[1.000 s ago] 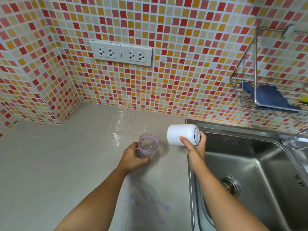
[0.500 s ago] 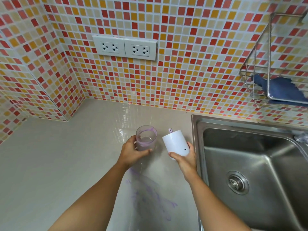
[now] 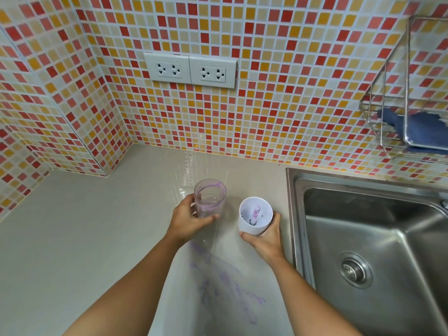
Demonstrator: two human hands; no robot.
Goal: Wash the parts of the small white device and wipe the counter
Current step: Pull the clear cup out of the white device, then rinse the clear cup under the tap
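My left hand (image 3: pixel 188 220) grips a clear plastic cup (image 3: pixel 209 197) smeared inside with purple residue; it stands upright on the beige counter (image 3: pixel 84 238). My right hand (image 3: pixel 265 235) holds the white cylindrical device body (image 3: pixel 254 217) just right of the cup, its open end turned up toward me. Inside that end a small purple-stained blade part shows. A smeared purple stain (image 3: pixel 225 282) lies on the counter between my forearms.
A steel sink (image 3: pixel 378 238) with a drain strainer (image 3: pixel 355 270) sits right of the counter. A wire rack (image 3: pixel 392 112) on the tiled wall holds a blue cloth (image 3: pixel 421 129). Two white double sockets (image 3: pixel 190 70) are on the wall behind.
My right hand has brought the white body from over the sink edge back to the counter and turned it from lying sideways to open end up. The cup in my left hand stayed put.
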